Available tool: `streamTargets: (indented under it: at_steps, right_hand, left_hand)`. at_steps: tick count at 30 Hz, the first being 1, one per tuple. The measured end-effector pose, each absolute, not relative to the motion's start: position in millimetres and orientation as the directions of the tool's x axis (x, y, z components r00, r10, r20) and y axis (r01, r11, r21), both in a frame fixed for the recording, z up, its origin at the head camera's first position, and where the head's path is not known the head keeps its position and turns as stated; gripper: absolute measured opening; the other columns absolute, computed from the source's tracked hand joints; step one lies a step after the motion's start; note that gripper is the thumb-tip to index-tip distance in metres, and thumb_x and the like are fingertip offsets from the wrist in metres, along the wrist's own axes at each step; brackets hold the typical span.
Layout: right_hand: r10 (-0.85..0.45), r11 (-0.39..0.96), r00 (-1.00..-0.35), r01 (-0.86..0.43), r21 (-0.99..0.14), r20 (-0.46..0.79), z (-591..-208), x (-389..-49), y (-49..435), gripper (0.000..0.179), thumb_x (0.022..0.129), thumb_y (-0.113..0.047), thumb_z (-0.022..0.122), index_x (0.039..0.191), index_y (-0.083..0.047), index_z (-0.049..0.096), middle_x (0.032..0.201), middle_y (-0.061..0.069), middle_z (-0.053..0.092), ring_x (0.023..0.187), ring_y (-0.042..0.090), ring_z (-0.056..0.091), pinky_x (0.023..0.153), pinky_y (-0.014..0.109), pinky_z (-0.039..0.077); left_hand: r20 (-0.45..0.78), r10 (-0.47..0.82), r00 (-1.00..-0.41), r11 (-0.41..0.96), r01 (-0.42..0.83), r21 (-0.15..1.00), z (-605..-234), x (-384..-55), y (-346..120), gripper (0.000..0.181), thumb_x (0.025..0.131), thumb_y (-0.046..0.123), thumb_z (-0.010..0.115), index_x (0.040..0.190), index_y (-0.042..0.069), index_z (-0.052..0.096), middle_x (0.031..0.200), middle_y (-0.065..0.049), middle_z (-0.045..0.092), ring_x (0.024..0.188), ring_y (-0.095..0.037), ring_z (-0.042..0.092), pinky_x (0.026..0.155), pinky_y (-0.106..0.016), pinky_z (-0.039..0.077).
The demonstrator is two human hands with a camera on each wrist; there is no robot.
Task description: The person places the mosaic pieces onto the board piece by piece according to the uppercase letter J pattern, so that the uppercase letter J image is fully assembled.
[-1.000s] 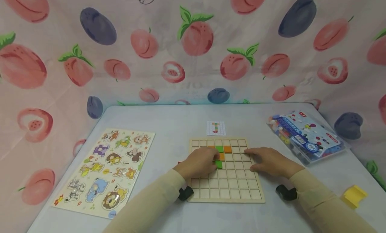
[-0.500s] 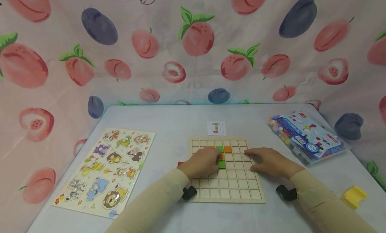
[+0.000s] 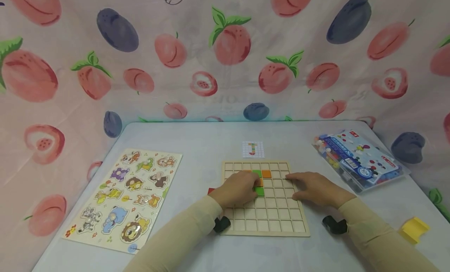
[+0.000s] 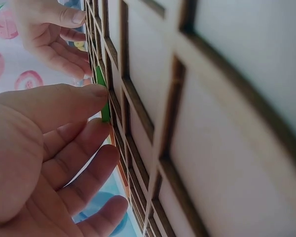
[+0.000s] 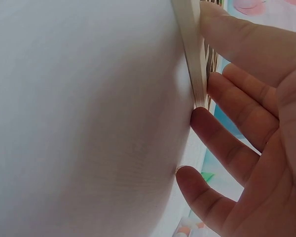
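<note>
A wooden grid board (image 3: 281, 214) lies in the middle of the table. My left hand (image 3: 236, 189) is over its left half, pinching a green square tile (image 3: 259, 191) between thumb and index finger. In the left wrist view this tile (image 4: 99, 76) stands tilted at the grid. Just behind it on the board are another green tile (image 3: 257, 173) and orange tiles (image 3: 266, 174), partly covered by my fingers. My right hand (image 3: 316, 189) touches the board's right edge with fingers spread and fairly straight. A red piece (image 3: 211, 190) peeks out beside my left wrist.
Behind the board lies a small pattern card (image 3: 253, 149). An animal puzzle board (image 3: 121, 201) is on the left. At the right are a clear plastic case (image 3: 360, 160) of colourful pieces and a yellow piece (image 3: 413, 229).
My left hand has shifted slightly to the right with the green tile, uncovering more of the red piece. The right hand keeps its place at the board's edge.
</note>
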State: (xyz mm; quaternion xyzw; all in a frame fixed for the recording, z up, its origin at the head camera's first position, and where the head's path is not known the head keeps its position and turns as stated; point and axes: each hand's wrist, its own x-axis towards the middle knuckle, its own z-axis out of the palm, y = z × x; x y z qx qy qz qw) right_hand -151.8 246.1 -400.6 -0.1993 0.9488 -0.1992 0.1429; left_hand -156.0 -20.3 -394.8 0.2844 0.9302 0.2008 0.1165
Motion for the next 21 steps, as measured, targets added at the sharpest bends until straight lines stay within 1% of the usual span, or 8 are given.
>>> streamTargets:
  at_steps: [6,12,14,18,21]
  right_hand:
    - [-0.447,0.835,-0.875,-0.336,-0.437,-0.183,-400,-153,248,0.065,0.086,-0.031,0.079,0.140,-0.004,0.056,0.140,0.024,0.053,0.131,0.047,0.045,0.106,0.061,0.035]
    - [-0.445,0.840,-0.877,-0.338,-0.425,-0.182,-399,-155,248,0.065,0.086,-0.032,0.079,0.141,-0.005,0.056,0.141,0.023,0.054,0.132,0.046,0.045,0.106,0.061,0.035]
    - [-0.442,0.840,-0.878,-0.333,-0.428,-0.183,-399,-154,248,0.065,0.086,-0.032,0.079,0.141,-0.005,0.056,0.141,0.023,0.053,0.132,0.046,0.045,0.106,0.061,0.035]
    - [-0.433,0.840,-0.881,-0.316,-0.441,-0.193,-399,-153,247,0.066,0.085,-0.032,0.080,0.141,-0.005,0.056,0.141,0.024,0.053,0.132,0.047,0.044,0.106,0.061,0.034]
    - [-0.424,0.842,-0.883,-0.301,-0.448,-0.204,-400,-152,246,0.067,0.085,-0.033,0.080,0.141,-0.005,0.056,0.142,0.024,0.052,0.133,0.047,0.043,0.107,0.061,0.034]
  left_hand:
    - [-0.104,0.572,-0.814,0.769,0.488,0.413,-393,-157,-19,0.013,0.088,0.013,0.076,0.099,0.014,0.069,0.087,0.009,0.059,0.080,-0.009,0.053,0.072,-0.025,0.047]
    - [-0.085,0.581,-0.810,0.762,0.504,0.407,-393,-160,-18,0.014,0.087,0.017,0.078,0.097,0.015,0.068,0.085,0.010,0.060,0.078,-0.008,0.053,0.071,-0.025,0.047]
    - [-0.082,0.579,-0.811,0.762,0.502,0.409,-393,-160,-19,0.015,0.086,0.017,0.079,0.098,0.015,0.069,0.087,0.010,0.061,0.079,-0.008,0.054,0.072,-0.024,0.048]
    - [-0.095,0.562,-0.822,0.768,0.475,0.430,-393,-160,-25,0.019,0.088,0.019,0.076,0.107,0.014,0.071,0.095,0.008,0.066,0.087,-0.009,0.057,0.079,-0.026,0.049]
    - [-0.103,0.544,-0.833,0.780,0.457,0.428,-392,-159,-34,0.025,0.090,0.021,0.075,0.115,0.015,0.071,0.105,0.007,0.068,0.099,-0.012,0.060,0.086,-0.028,0.050]
